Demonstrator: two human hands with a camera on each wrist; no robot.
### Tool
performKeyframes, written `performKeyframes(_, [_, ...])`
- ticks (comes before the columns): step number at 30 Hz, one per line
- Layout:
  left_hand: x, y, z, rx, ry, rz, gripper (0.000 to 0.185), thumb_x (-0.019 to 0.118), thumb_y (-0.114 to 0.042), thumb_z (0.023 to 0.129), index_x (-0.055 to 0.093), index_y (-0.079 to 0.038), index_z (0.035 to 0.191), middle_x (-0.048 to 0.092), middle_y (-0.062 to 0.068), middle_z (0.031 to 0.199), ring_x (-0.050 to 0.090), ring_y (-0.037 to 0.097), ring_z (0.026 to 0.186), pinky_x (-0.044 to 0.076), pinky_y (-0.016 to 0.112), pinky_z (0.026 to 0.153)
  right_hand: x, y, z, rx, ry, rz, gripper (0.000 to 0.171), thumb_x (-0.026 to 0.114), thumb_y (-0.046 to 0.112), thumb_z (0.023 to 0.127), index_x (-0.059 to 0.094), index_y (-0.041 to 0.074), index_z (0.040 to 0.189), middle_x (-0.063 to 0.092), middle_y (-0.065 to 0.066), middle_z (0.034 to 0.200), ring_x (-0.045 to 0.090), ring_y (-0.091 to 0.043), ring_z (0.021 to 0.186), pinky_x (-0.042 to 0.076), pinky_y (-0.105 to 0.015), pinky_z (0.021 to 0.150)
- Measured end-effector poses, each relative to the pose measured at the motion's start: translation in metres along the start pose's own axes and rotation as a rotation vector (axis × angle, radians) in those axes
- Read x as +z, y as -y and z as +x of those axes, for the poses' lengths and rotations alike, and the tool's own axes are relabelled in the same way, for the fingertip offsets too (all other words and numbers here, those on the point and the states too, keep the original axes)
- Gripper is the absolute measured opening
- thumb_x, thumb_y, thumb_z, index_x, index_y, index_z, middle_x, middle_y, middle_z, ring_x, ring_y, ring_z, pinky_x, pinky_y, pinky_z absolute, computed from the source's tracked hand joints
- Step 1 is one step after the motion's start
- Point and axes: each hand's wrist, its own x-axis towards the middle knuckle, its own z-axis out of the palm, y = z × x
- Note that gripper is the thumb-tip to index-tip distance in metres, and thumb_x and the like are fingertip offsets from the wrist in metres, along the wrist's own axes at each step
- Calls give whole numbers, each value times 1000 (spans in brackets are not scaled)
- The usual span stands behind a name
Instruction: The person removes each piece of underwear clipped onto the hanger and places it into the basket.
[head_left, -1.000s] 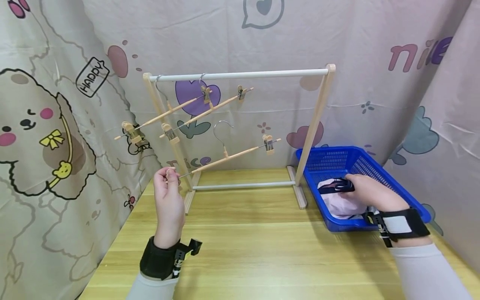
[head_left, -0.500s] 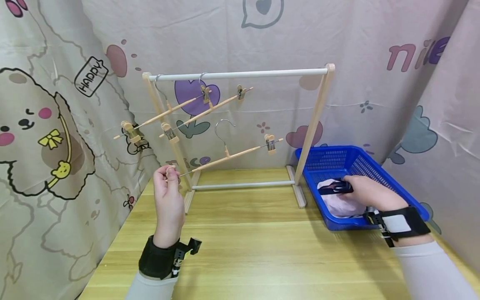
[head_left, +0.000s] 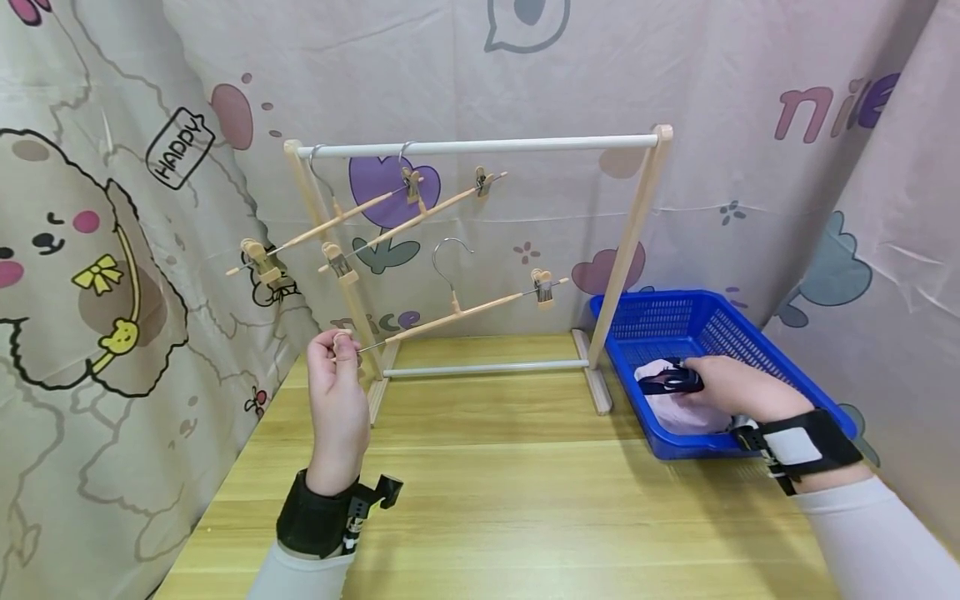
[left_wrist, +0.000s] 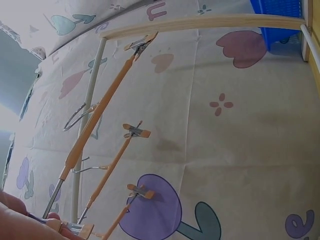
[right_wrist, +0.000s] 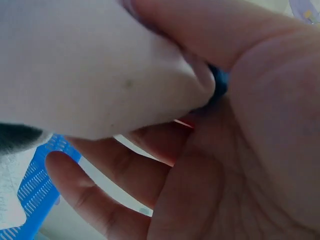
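Observation:
At the left of the head view, my left hand pinches the near clip end of a wooden clip hanger. This hanger is off the rail, tilted up to the right, its metal hook upward and its far clip bare. In the left wrist view, the held clip shows at the fingers. My right hand is over the blue basket, gripping pale pink cloth with a dark part on top. Seen from the right wrist, pale cloth lies between thumb and fingers; its full shape is hidden.
A wooden rack with a white top rail stands at the back of the table. Two more clip hangers, one left and one beside it, hang from the rail. A printed curtain surrounds the table.
The held hanger's hook and far clip have swung slightly to the right. The dark part of the cloth has shifted a little at my right fingers. Both hands stay almost in place.

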Motion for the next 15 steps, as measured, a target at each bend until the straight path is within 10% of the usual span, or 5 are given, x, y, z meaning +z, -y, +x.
performKeyframes(7, [-1,0,1,14,1,-4,16,32,-21,113,39,-8,117,40,0,106,37,14,98,28,26,87,-5,5,-2,39,95,14,63,78,46,89,64,-9,117,70,-13,93,62,-26,80,54,-47,72])
performKeyframes(15, [2,-2,5,54,35,15,17,32,-21,113,40,-8,118,41,2,107,40,15,102,30,27,91,-10,13,-6,34,143,63,63,78,49,89,62,-6,115,64,-6,89,57,-21,77,49,-37,67])
